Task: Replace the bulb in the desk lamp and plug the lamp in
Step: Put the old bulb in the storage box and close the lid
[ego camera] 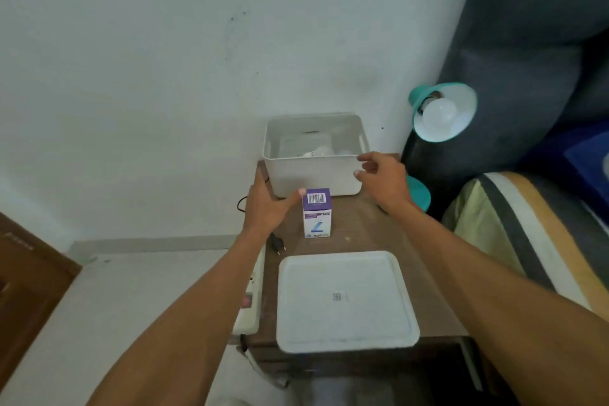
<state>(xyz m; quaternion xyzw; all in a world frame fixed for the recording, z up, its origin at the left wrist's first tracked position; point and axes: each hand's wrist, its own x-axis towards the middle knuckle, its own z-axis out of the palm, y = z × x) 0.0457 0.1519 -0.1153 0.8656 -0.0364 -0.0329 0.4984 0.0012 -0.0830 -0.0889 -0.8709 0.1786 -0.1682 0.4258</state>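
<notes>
2 hands are hovering over the table (362, 227): left hand (267, 204) open, thumb touching the bulb box (317, 212); right hand (384, 176) open, empty, by the white bin (313, 171). Lamp (443, 112), bulb fitted, is sitting right; plug (278, 244) is lying loose. I'm thinking a careless nudge tips that box.
</notes>
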